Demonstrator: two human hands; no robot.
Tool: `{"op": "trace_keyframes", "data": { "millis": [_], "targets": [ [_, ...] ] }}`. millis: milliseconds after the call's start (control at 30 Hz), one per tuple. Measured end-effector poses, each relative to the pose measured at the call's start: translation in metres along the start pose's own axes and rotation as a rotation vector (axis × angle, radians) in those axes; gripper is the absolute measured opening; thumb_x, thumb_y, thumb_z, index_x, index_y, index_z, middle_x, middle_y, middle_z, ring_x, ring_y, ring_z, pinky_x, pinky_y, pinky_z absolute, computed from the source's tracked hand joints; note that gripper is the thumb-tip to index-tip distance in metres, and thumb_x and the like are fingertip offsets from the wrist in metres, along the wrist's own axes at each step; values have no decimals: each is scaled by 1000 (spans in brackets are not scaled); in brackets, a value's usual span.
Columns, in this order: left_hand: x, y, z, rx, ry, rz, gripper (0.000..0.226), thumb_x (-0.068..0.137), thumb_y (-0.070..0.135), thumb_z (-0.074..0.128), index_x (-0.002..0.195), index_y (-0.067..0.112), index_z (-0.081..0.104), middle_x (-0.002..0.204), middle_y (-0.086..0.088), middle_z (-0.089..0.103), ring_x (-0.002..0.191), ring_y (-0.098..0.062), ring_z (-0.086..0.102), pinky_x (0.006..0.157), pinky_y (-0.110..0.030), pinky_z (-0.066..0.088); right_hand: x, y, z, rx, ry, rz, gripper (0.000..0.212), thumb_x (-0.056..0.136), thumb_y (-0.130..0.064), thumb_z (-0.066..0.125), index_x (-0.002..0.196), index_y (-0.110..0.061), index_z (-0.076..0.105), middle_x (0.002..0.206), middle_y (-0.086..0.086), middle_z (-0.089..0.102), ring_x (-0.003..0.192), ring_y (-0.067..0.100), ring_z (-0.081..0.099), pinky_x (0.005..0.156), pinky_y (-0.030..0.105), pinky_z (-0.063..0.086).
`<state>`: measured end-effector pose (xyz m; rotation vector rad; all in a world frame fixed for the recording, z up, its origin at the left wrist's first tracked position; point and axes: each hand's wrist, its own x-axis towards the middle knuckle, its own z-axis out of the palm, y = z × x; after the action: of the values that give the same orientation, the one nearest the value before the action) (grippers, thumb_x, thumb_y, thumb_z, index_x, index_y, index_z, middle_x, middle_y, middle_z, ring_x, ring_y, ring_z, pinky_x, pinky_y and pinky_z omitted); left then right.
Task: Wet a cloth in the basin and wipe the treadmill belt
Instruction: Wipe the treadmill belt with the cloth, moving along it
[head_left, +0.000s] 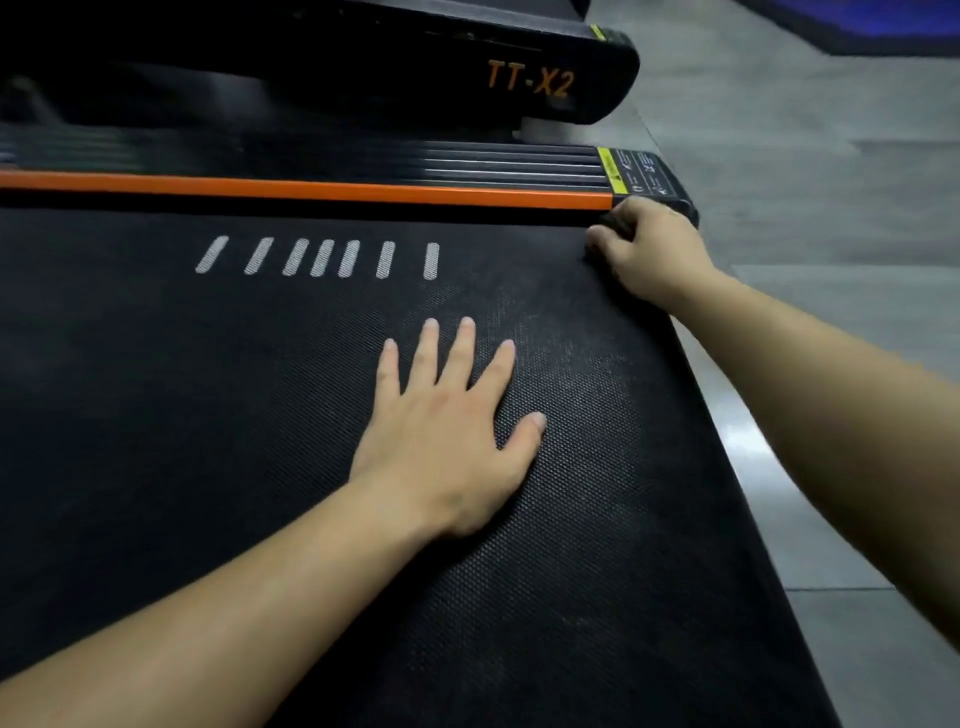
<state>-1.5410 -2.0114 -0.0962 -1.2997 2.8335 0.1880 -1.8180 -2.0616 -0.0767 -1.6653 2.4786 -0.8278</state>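
Observation:
The black textured treadmill belt (260, 415) fills most of the view, with a row of short white dashes printed near its far side. My left hand (447, 431) lies flat on the belt, fingers straight and spread. My right hand (649, 249) is at the belt's far right corner, beside the end of the orange side rail (311, 188). Its fingers are curled round a small dark wad, which looks like a dark cloth (605, 228); most of it is hidden under the hand. No basin is in view.
Beyond the orange rail runs a black ribbed side step with a yellow warning label (610, 166). A second black machine marked TT-X2 (530, 83) stands behind it. Grey tiled floor (805, 130) lies to the right of the belt's end.

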Motion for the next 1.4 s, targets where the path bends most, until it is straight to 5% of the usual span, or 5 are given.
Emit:
{"op": "trace_keyframes", "data": {
  "millis": [700,900,1133,1300,1400],
  "targets": [
    [1,-2,0,8,16,20,77,93,69,5,160,34,-7,168,-5,-16,152,-28,-24,121,-58,-11,25,-32,19,-166,35,-33,29,89,-53,60,97,-25,65,100,-1,69,101,28,63,91,40,47],
    [0,-1,-1,-4,5,16,77,93,69,5,160,34,-8,168,-5,-17,152,-29,-24,121,-58,-12,12,0,11,-3,111,152,27,88,-53,61,91,-26,59,90,-4,61,99,26,61,89,38,47],
    [0,-1,-2,4,-6,11,75,95,69,6,160,34,-7,168,-5,-16,153,-29,-23,121,-58,-11,-45,14,-1,66,73,39,30,88,-44,67,87,-15,62,79,2,64,78,23,59,70,35,48],
    [1,-1,-3,18,-40,2,77,92,70,4,160,35,-7,168,-3,-16,153,-28,-21,121,-58,-10,-4,24,5,399,148,272,21,93,-37,62,97,-16,64,80,-5,62,73,11,57,70,25,43],
    [1,0,-3,22,-44,-2,77,91,71,4,160,36,-6,169,-3,-15,153,-28,-20,121,-58,-9,-40,28,-2,470,78,298,21,95,-36,60,99,-15,64,69,-6,61,55,4,53,53,21,41]
  ]
}}
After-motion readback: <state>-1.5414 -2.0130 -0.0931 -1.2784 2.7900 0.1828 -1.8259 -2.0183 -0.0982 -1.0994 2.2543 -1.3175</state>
